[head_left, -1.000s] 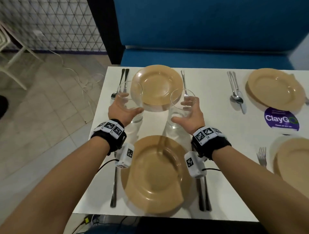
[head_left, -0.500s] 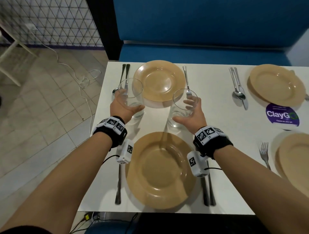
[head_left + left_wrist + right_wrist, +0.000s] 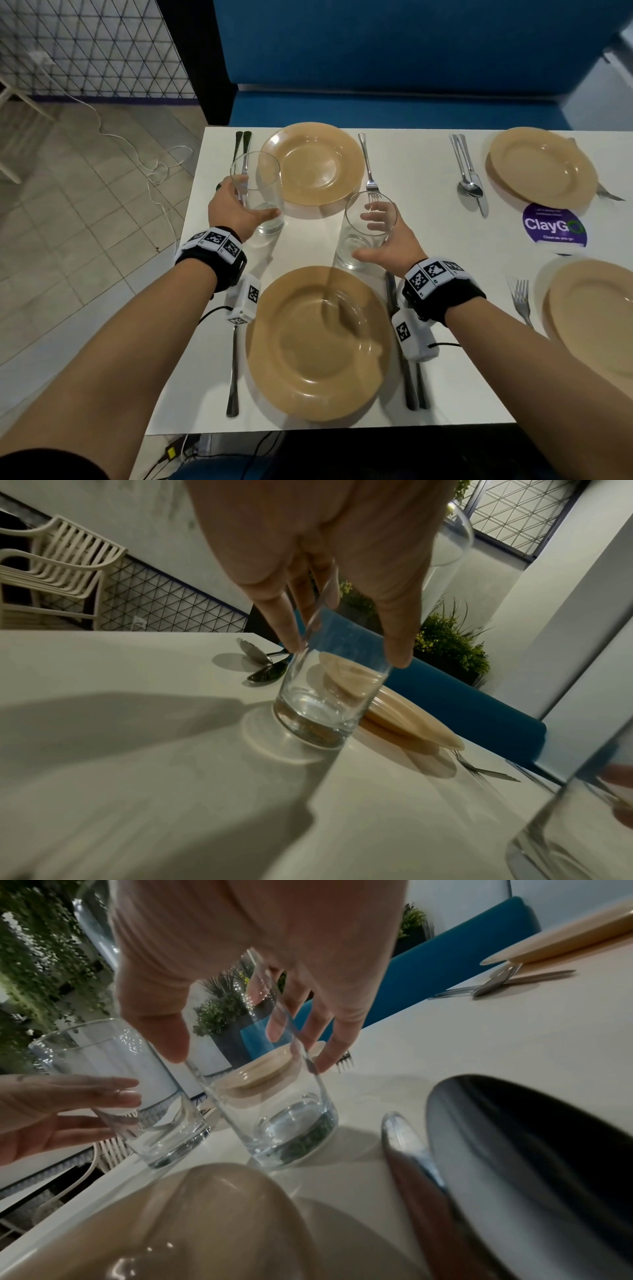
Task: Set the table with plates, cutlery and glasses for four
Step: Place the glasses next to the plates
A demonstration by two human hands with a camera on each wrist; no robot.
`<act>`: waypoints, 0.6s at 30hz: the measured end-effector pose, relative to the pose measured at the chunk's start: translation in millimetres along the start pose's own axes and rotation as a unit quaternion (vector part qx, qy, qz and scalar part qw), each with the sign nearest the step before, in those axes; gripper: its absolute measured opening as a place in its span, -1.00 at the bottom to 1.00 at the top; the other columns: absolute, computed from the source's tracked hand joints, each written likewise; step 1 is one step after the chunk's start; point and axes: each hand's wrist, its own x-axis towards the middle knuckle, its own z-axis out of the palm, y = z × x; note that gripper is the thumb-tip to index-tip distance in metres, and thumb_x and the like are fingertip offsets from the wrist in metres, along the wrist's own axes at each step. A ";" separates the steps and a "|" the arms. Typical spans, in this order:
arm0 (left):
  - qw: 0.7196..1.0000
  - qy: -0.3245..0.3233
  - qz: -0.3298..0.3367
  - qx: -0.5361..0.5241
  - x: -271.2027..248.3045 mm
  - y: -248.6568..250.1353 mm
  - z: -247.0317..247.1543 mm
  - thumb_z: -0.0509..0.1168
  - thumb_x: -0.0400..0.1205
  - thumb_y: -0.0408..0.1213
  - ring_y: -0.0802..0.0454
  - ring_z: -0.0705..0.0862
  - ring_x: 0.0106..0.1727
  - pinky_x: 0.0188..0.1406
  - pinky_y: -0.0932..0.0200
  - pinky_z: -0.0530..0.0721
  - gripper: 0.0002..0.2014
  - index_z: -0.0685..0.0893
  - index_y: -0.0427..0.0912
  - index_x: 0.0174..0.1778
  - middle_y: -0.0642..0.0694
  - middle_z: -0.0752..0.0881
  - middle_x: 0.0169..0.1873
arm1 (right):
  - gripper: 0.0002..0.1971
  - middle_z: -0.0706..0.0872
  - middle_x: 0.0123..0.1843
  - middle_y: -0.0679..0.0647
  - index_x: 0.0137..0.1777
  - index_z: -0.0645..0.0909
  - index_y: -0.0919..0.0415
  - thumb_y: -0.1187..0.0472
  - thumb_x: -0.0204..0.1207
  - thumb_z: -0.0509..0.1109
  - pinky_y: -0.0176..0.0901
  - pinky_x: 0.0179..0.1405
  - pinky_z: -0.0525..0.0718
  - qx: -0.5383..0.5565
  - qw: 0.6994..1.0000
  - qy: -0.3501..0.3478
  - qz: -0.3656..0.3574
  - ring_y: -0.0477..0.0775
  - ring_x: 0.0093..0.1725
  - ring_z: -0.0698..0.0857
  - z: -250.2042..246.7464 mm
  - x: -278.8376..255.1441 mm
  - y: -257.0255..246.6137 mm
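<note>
Each hand grips a glass — left hand (image 3: 233,212) near the table's (image 3: 421,164) left edge, right hand (image 3: 390,243) mid-table — a careless release could tip one onto a plate (image 3: 313,162)

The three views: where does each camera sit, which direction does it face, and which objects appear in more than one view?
Head: on the head, facing forward and down over the white table; both forearms show, left hand and right hand each around a clear drinking glass.
Left wrist: behind the left hand, facing its fingers on the left clear glass.
Right wrist: behind the right hand, facing the right clear glass; the left hand shows too.
Shared: both wrist views show both glasses and the far tan round plate.
</note>
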 end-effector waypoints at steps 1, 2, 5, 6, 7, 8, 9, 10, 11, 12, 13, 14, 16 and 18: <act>1.000 0.001 0.000 0.000 -0.1 0.0 0.3 0.66 0.25 -0.15 0.00 0.61 0.23 0.20 0.23 0.53 -0.25 0.50 -0.05 0.35 -0.02 0.64 0.24 | -0.29 0.62 0.22 -0.10 0.28 0.39 -0.03 0.38 0.18 0.61 -0.36 -0.01 0.55 -0.002 1.000 0.000 -0.001 -0.02 0.22 0.60 -1.1 -1.7 1.1; 1.000 0.001 0.000 0.001 -0.4 0.0 0.5 0.66 0.26 -0.15 0.00 0.61 0.23 0.19 0.24 0.52 -0.24 0.49 -0.05 0.35 -0.02 0.64 0.24 | -0.29 0.62 0.21 -0.11 0.28 0.39 -0.03 0.38 0.18 0.60 -0.34 0.00 0.55 -0.003 1.000 0.001 -0.001 -0.01 0.23 0.60 -1.9 -3.2 2.0; 1.000 0.002 0.001 0.002 -0.4 0.3 0.2 0.66 0.26 -0.15 -0.01 0.61 0.24 0.22 0.22 0.53 -0.24 0.49 -0.05 0.36 -0.01 0.64 0.26 | -0.29 0.61 0.21 -0.12 0.29 0.39 -0.04 0.37 0.19 0.61 -0.23 0.10 0.56 -0.001 1.000 0.002 0.001 0.00 0.24 0.59 -3.5 -5.2 3.4; 1.000 0.001 0.002 0.002 -0.5 0.4 0.0 0.66 0.26 -0.15 -0.02 0.61 0.25 0.25 0.20 0.54 -0.24 0.49 -0.05 0.36 -0.02 0.64 0.26 | -0.28 0.60 0.21 -0.12 0.30 0.39 -0.04 0.37 0.19 0.62 -0.21 0.11 0.56 0.000 1.000 0.001 0.003 0.01 0.24 0.59 -3.8 -5.7 3.4; 1.000 -0.001 0.003 0.002 -0.7 0.4 -0.3 0.66 0.26 -0.15 -0.02 0.61 0.26 0.26 0.19 0.54 -0.23 0.48 -0.05 0.37 -0.02 0.63 0.27 | -0.26 0.59 0.23 -0.11 0.32 0.39 -0.03 0.35 0.18 0.64 -0.20 0.11 0.57 0.002 1.000 0.001 0.004 0.00 0.24 0.59 -4.1 -6.2 3.3; 1.000 -0.004 0.004 0.001 -0.7 0.2 -0.8 0.66 0.26 -0.16 -0.03 0.61 0.26 0.28 0.18 0.54 -0.22 0.47 -0.04 0.38 -0.02 0.62 0.28 | -0.23 0.58 0.25 -0.10 0.33 0.39 -0.03 0.32 0.16 0.67 -0.20 0.11 0.57 0.007 1.000 0.002 0.005 -0.01 0.23 0.58 -4.1 -6.9 3.5; 1.000 -0.007 0.006 0.002 -0.4 -0.1 -1.2 0.66 0.26 -0.17 -0.03 0.60 0.27 0.29 0.17 0.54 -0.21 0.45 -0.02 0.40 -0.02 0.62 0.29 | -0.21 0.58 0.26 -0.09 0.34 0.39 -0.04 0.29 0.14 0.69 -0.21 0.11 0.57 0.012 1.000 0.003 0.006 -0.03 0.22 0.57 -4.4 -7.7 3.8; 1.000 -0.010 0.008 0.003 0.0 -0.4 -1.9 0.66 0.27 -0.17 -0.03 0.60 0.27 0.30 0.16 0.54 -0.20 0.45 -0.01 0.41 -0.02 0.62 0.28 | -0.20 0.58 0.27 -0.08 0.34 0.39 -0.05 0.27 0.13 0.70 -0.24 0.09 0.58 0.017 1.000 0.004 0.007 -0.04 0.21 0.57 -4.8 -8.5 4.3; 1.000 -0.014 0.011 0.005 0.6 -0.5 -2.8 0.65 0.27 -0.17 -0.02 0.60 0.28 0.30 0.16 0.54 -0.21 0.46 -0.01 0.41 -0.01 0.63 0.27 | -0.20 0.58 0.28 -0.06 0.35 0.40 -0.06 0.27 0.14 0.70 -0.30 0.04 0.58 0.020 1.000 0.003 0.007 -0.04 0.22 0.57 -5.0 -9.2 4.7; 1.000 -0.017 0.012 0.009 1.4 -0.3 -3.7 0.65 0.27 -0.16 -0.02 0.61 0.28 0.30 0.16 0.54 -0.22 0.47 -0.02 0.40 -0.01 0.63 0.26 | -0.21 0.59 0.28 -0.05 0.35 0.40 -0.05 0.28 0.15 0.70 -0.35 -0.01 0.57 0.021 1.000 0.003 0.005 -0.04 0.22 0.57 -5.2 -9.5 5.2; 1.000 -0.018 0.012 0.013 2.3 -0.2 -4.5 0.65 0.27 -0.16 -0.02 0.61 0.27 0.30 0.17 0.54 -0.22 0.47 -0.02 0.39 -0.01 0.64 0.25 | -0.22 0.59 0.28 -0.05 0.35 0.40 -0.05 0.28 0.16 0.69 -0.35 -0.01 0.57 0.018 1.000 0.004 0.004 -0.04 0.22 0.57 -5.3 -9.5 5.8; 1.000 -0.018 0.012 0.016 3.3 -0.1 -5.2 0.65 0.26 -0.15 -0.01 0.62 0.26 0.29 0.17 0.55 -0.23 0.48 -0.03 0.38 -0.01 0.64 0.25 | -0.23 0.60 0.27 -0.05 0.34 0.40 -0.06 0.28 0.16 0.69 -0.31 0.03 0.57 0.015 1.000 0.004 0.003 -0.04 0.21 0.58 -5.3 -9.2 6.1; 1.000 -0.014 0.012 0.021 4.7 0.0 -6.3 0.66 0.26 -0.15 0.01 0.62 0.21 0.25 0.19 0.55 -0.24 0.49 -0.04 0.36 0.00 0.65 0.23 | -0.24 0.60 0.26 -0.05 0.33 0.40 -0.08 0.27 0.16 0.69 -0.20 0.12 0.58 0.009 1.000 0.006 0.004 -0.04 0.20 0.58 -4.8 -8.4 5.5; 1.000 -0.009 0.012 0.021 6.0 0.6 -6.6 0.65 0.27 -0.15 0.05 0.60 0.14 0.17 0.24 0.52 -0.27 0.48 -0.04 0.33 0.02 0.64 0.18 | -0.24 0.61 0.26 -0.05 0.32 0.40 -0.08 0.28 0.17 0.69 -0.15 0.17 0.58 0.007 1.000 0.009 0.002 -0.06 0.19 0.59 -4.6 -7.4 5.3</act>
